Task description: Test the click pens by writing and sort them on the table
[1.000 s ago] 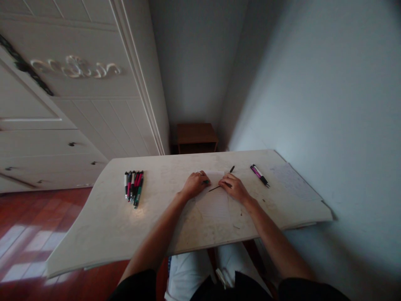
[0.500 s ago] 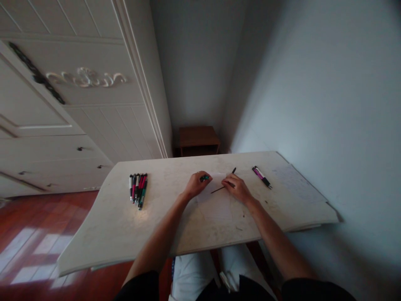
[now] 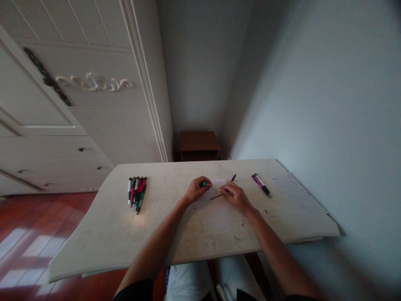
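My left hand (image 3: 196,190) is closed around a small green pen part (image 3: 204,184), most of it hidden by the fingers. To its right, my right hand (image 3: 237,197) pinches a short dark pen part (image 3: 230,192). A thin dark ink refill (image 3: 216,197) lies at an angle by the right fingertips; whether they touch it, I cannot tell. Just beyond the right hand rests a small black pen piece (image 3: 233,177). Under both hands is a white sheet of paper (image 3: 216,215).
Several pens (image 3: 137,194) lie side by side on the left of the white table (image 3: 103,234). Two pens (image 3: 262,185), one with purple, lie to the right. Small dark bits dot the near right surface. A wall (image 3: 344,125) borders the right; a white cabinet (image 3: 125,133) stands left.
The view has tilted slightly, so the table sits lower in the picture. Both hands keep nearly the same pose, with the fingers shifting slightly around the pen parts.
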A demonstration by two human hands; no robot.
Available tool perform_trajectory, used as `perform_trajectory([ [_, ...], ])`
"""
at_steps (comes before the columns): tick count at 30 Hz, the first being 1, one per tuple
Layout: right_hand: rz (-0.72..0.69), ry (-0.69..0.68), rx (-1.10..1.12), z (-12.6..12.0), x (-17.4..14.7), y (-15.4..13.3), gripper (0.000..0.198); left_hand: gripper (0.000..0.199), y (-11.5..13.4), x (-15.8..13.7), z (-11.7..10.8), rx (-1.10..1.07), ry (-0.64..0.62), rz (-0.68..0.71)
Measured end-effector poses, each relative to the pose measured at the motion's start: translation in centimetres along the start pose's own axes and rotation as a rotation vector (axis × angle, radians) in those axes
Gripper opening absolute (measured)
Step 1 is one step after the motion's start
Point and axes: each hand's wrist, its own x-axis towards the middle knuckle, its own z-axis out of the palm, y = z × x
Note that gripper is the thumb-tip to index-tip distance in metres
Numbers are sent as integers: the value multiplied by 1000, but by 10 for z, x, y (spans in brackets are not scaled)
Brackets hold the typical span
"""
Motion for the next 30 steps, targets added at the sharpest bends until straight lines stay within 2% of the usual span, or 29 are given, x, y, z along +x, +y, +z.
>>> perform_trajectory([
  [5,-6,-5,-3,1,-1,5,16,17,0,0,-1,-60,-22,-13],
  [10,-3,3,-19,2,-1,4,16,16,3,-2,-2,-7,-34,-48],
  [16,-27,13,-57,2,-1,2,16,21,0,-2,2,-26,-35,-28],
  [20,-46,6,-56,6,-1,1,15,17,-2,-3,2,8,-29,-22],
  [23,-11,111,-60,4,-1,6,15,12,0,-3,0,26,0,-40],
  [27,141,346,-123,-7,-2,22,17,8,0,-4,-4,74,14,-53],
  [30,224,449,-166,-15,-3,31,20,9,-6,-2,-4,102,34,-13],
])
